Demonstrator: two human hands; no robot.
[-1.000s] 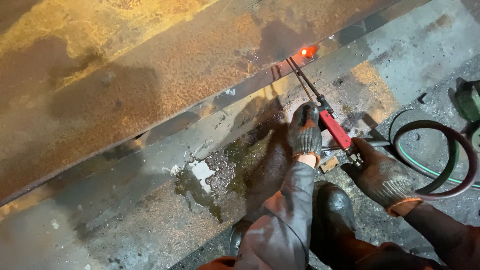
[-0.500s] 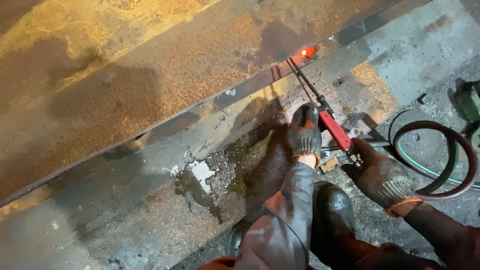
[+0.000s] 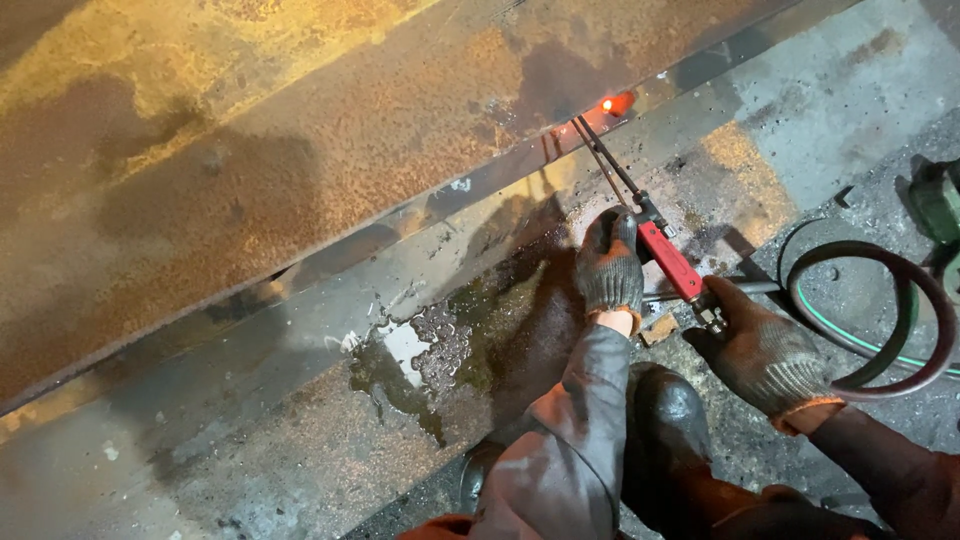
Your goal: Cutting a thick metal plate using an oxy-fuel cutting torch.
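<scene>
Head view, cutting torch (image 3: 668, 258) between left hand (image 3: 608, 268), right hand (image 3: 762, 350)

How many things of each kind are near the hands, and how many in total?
Gloved hands: 2, left hand and right hand
Red-handled cutting torch with glowing tip: 1
Looped dark rubber hose: 1
Thin green hose: 1
Large rusty steel plate: 1
Dark work boot: 1
Total: 7
</scene>
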